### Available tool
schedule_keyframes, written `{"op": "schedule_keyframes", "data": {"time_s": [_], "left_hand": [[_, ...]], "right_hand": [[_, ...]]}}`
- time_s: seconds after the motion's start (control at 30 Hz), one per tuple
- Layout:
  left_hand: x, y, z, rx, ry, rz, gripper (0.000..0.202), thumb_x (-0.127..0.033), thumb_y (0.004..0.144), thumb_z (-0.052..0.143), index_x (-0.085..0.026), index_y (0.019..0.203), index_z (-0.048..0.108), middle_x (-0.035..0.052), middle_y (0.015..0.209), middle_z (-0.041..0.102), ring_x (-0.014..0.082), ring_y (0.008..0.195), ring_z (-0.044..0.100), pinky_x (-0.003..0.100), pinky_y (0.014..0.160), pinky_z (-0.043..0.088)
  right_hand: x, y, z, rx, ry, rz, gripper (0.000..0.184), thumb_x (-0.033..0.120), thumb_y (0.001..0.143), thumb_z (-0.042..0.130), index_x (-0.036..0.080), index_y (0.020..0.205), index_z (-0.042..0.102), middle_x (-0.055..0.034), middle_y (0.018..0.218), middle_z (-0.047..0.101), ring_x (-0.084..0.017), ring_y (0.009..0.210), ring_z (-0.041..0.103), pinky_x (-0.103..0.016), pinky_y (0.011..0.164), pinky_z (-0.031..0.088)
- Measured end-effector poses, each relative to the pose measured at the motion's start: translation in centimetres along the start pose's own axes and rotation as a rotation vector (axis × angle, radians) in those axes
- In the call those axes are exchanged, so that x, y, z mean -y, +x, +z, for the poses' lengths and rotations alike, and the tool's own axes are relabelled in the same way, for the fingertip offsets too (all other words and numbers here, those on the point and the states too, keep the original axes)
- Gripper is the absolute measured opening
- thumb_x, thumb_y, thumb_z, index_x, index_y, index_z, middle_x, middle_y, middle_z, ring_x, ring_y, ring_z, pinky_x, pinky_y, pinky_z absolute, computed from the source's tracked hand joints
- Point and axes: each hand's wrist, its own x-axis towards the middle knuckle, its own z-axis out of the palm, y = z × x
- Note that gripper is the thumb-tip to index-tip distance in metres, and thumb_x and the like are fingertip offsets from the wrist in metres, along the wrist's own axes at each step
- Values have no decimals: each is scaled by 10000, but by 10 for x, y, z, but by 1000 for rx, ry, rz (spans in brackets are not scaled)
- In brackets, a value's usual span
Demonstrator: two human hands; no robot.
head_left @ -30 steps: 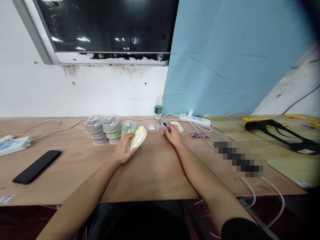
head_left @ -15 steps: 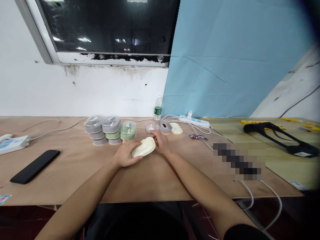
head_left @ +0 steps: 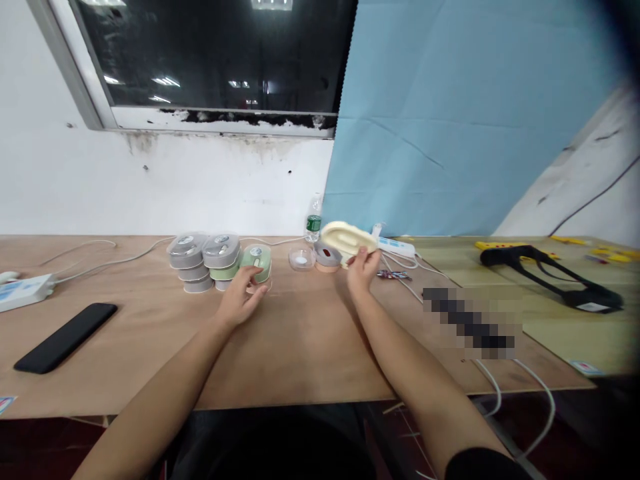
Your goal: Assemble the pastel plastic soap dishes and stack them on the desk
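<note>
My right hand [head_left: 363, 268] pinches the near right edge of a cream oval plastic tray [head_left: 345, 233], which it holds tilted above the back of the table. Below that tray, another cream piece is mostly hidden. Near the green lidded box [head_left: 263, 257], my left hand [head_left: 239, 301] holds nothing; its thumb and fingers are apart, and I cannot tell whether it touches the box. Between the hands are a small clear dish [head_left: 301, 259] and a grey container [head_left: 327, 254] with a dark red spot.
Stacked grey and green boxes [head_left: 188, 249] stand left of the green one. A water bottle [head_left: 313, 223] is by the wall. Cables, a power strip [head_left: 397, 247] and a small wrapper [head_left: 393, 274] lie right. A black phone-like slab [head_left: 65, 337] rests at left.
The cream tray has passed from my left hand to my right, which has carried it right and up. My left hand has let go and moved slightly left, towards the green box.
</note>
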Motion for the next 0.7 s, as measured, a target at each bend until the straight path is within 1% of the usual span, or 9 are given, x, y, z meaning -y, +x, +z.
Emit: {"op": "schedule_keyframes", "data": {"time_s": [0.07, 0.13, 0.2, 0.3, 0.43, 0.53, 0.63, 0.7], "left_hand": [[3, 1, 0, -64, 44, -11, 352, -370, 897, 518, -185, 1197, 512, 111, 1164, 536, 148, 792, 570, 326, 749, 503], [7, 1, 0, -115, 82, -17, 351, -365, 883, 544, -181, 1182, 522, 113, 1180, 521, 130, 752, 560, 321, 736, 510], [10, 2, 0, -150, 118, -35, 371, -372, 870, 562, -181, 1185, 524, 123, 1217, 503, 118, 720, 558, 322, 722, 518], [13, 2, -2, -149, 164, -90, 419, -383, 866, 562, -192, 1234, 500, 142, 1293, 467, 103, 681, 563, 318, 701, 522], [13, 2, -2, -93, 233, -166, 594, -397, 860, 562, -208, 1383, 356, 169, 1388, 405, 98, 654, 568, 327, 709, 520], [14, 2, -1, -22, 274, -211, 673, -421, 861, 552, -220, 1442, 277, 189, 1452, 339, 103, 642, 578, 328, 694, 521], [13, 2, 0, 4, 312, -231, 693, -456, 865, 543, -231, 1457, 261, 192, 1493, 288, 147, 723, 621, 327, 682, 523], [14, 1, 1, 8, 325, -231, 697, -479, 864, 541, -229, 1455, 269, 192, 1507, 268, 185, 800, 638, 334, 691, 524]], "right_hand": [[-20, 19, -6, -98, 32, 113, 427, 569, 885, 358, 182, 1025, 474, -16, 704, 603, -137, 470, 553, -268, 492, 474], [-38, 32, -11, -146, 76, 247, 428, 571, 851, 418, 174, 996, 487, -31, 717, 625, -132, 432, 541, -258, 420, 446], [-51, 38, -12, -168, 110, 364, 409, 556, 826, 464, 170, 957, 502, -36, 710, 639, -127, 406, 532, -249, 374, 427], [-60, 38, -10, -139, 146, 469, 364, 513, 793, 533, 172, 919, 519, -18, 679, 648, -114, 388, 524, -226, 340, 411], [-56, 33, -6, -8, 153, 551, 305, 457, 762, 593, 175, 866, 542, -1, 612, 640, -111, 356, 505, -216, 307, 378], [-52, 31, -5, 82, 119, 573, 312, 480, 749, 606, 177, 811, 562, -21, 608, 651, -113, 343, 493, -220, 287, 344], [-52, 30, -5, 122, 93, 557, 359, 532, 754, 570, 174, 769, 578, -38, 613, 654, -111, 347, 486, -224, 284, 330], [-55, 30, -4, 129, 85, 543, 331, 508, 748, 566, 177, 752, 571, -34, 616, 648, -113, 363, 490, -226, 298, 338]]}}
